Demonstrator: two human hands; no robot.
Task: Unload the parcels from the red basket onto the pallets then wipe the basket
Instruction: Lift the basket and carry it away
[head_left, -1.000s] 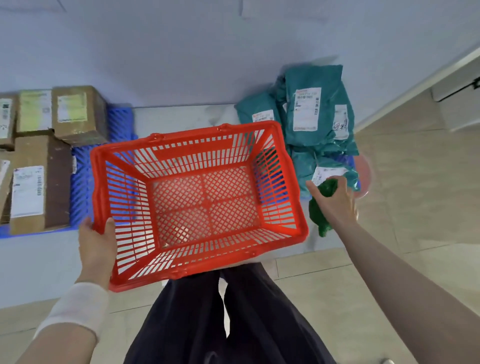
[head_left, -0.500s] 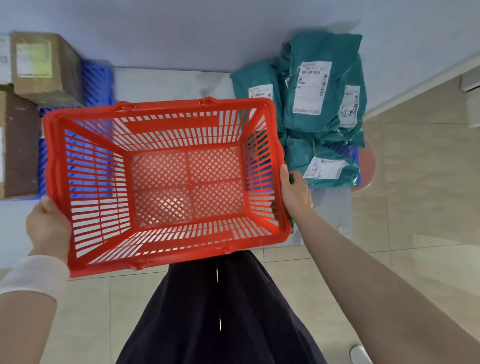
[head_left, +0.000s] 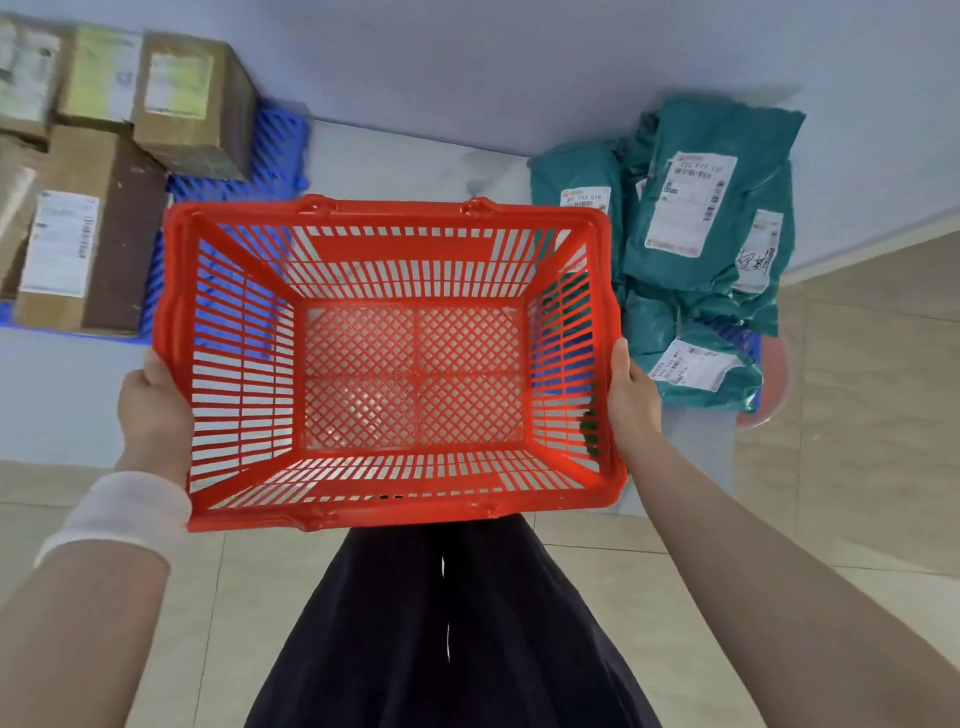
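Basket (head_left: 395, 210) at centre, left hand (head_left: 150, 410) on its 9 o'clock rim, right hand (head_left: 634, 402) on its 3 o'clock rim. Boxes (head_left: 93, 228) at 10 o'clock, on a pallet (head_left: 275, 150). Bagged parcels (head_left: 701, 218) at 2 o'clock, piled on a second pallet (head_left: 750, 345). Possibly a cloth (head_left: 589, 431) between the right hand and the basket wall.

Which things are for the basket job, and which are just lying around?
For the job: red basket; teal parcels; cardboard boxes; blue pallets; green cloth seen through the basket's right wall.
Just lying about: pink round thing by the teal parcels.
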